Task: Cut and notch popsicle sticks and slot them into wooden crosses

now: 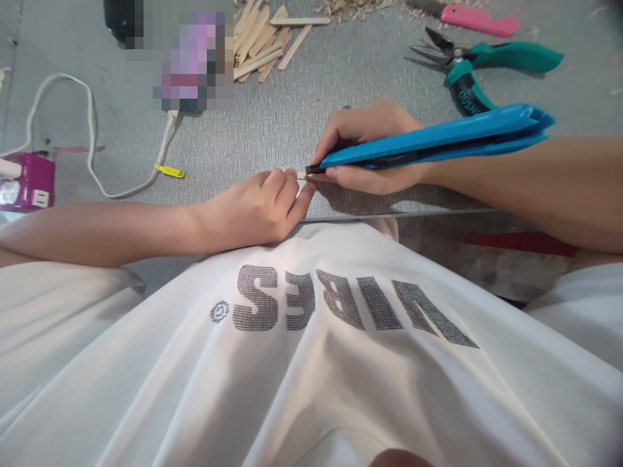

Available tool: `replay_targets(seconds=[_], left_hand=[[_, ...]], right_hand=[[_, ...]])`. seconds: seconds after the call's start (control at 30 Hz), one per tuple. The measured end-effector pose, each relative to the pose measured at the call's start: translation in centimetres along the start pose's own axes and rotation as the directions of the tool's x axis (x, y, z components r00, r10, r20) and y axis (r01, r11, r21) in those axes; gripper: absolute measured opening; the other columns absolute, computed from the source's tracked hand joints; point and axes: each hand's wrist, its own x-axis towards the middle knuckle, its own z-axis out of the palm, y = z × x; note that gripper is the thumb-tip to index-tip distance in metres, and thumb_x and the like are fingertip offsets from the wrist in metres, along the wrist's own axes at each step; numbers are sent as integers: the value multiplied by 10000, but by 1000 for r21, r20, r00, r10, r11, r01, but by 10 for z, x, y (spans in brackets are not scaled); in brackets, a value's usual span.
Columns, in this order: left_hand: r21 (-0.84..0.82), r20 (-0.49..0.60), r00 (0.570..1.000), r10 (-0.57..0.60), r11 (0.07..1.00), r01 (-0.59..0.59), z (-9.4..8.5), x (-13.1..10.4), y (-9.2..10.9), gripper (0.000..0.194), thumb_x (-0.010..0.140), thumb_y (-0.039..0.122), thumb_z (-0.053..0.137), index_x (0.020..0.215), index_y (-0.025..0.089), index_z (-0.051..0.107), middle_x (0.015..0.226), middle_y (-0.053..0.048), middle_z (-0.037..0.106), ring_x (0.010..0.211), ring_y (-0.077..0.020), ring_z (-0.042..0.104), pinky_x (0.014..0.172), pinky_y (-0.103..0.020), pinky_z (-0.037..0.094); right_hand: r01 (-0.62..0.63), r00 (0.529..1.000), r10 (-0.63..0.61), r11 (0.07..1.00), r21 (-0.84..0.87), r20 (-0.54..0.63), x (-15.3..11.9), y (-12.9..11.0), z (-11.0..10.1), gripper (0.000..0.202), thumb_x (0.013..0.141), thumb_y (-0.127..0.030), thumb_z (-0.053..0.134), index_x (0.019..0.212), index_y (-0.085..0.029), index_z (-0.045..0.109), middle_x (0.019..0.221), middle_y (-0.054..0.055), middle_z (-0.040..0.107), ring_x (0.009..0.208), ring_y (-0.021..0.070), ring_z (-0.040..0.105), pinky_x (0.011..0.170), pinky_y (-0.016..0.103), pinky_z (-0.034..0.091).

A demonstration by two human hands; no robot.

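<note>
Mostly hidden, thin wooden stick (pixel 302 176) sits between hands, near desk (pixel 253 143) edge; only small bit shows. Left hand (pixel 265 204) pinches stick, fingertips partly tucked away. Right hand (pixel 374 123) closed around blue tool (pixel 438 136), black tip at stick; tip's touch hard to tell. Tool's long side runs left to right, tip pointing left; stick lies nearly same way. Purple thing (pixel 192 58) blurred by blocks. Wood shavings (pixel 360 6) cut off at top.
</note>
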Motion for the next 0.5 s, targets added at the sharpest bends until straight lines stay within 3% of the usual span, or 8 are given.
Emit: replay_targets(seconds=[0.2, 0.37, 0.5], left_hand=[[-77, 9, 1000, -24, 997, 24, 1, 0, 0, 562, 1082, 165, 462, 1612, -19, 501, 1346, -352, 773, 1114, -361, 823, 833, -511, 700], [-102, 22, 999, -29, 994, 31, 0, -1, 1, 568, 1089, 203, 479, 1613, -15, 501, 1336, -349, 772, 1107, -364, 818, 840, -514, 690], [-91, 20, 999, -34, 995, 35, 0, -1, 0, 561, 1100, 201, 462, 1619, -10, 500, 1336, -342, 772, 1106, -357, 814, 833, -505, 686]], right_hand=[[-87, 996, 87, 996, -20, 20, 1, -5, -1, 333, 1155, -514, 554, 1194, -200, 660, 991, 27, 800, 825, 124, 714, 782, 244, 558], [-40, 999, 40, 999, -5, -1, 1, -5, -1, 217, 1122, -374, 615, 1202, -183, 677, 996, 12, 805, 829, 90, 713, 763, 207, 524], [-35, 999, 35, 999, -25, 13, 1, -3, 0, 204, 1113, -367, 597, 1212, -205, 672, 1015, 3, 815, 843, 102, 720, 791, 217, 547]])
